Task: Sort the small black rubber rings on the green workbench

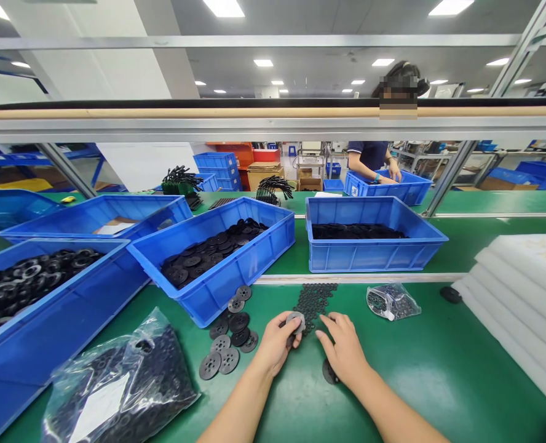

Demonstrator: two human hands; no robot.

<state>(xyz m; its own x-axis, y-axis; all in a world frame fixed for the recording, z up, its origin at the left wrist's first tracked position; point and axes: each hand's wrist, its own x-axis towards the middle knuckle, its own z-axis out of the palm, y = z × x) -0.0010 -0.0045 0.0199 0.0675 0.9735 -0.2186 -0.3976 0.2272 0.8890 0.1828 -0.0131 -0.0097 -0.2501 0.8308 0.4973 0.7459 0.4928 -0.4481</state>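
Note:
My left hand [276,344] is closed round a grey disc [296,321], thumb on its face. Beside it, my right hand [342,344] has thumb and index finger apart, near the small black rings [316,301] spread on the green table [393,394]; nothing shows between its fingers. A black disc [329,371] lies partly hidden under the right hand. Left of my hands rests a loose group of dark discs [229,360], some overlapping.
Blue bins hold black discs [217,243], flat dark parts [358,231] and black rings [33,271]. A large bag [130,381] lies front left, a small bag [393,301] to the right. White foam sheets [522,307] stand far right. Across the table, a person [369,157] reaches into a bin.

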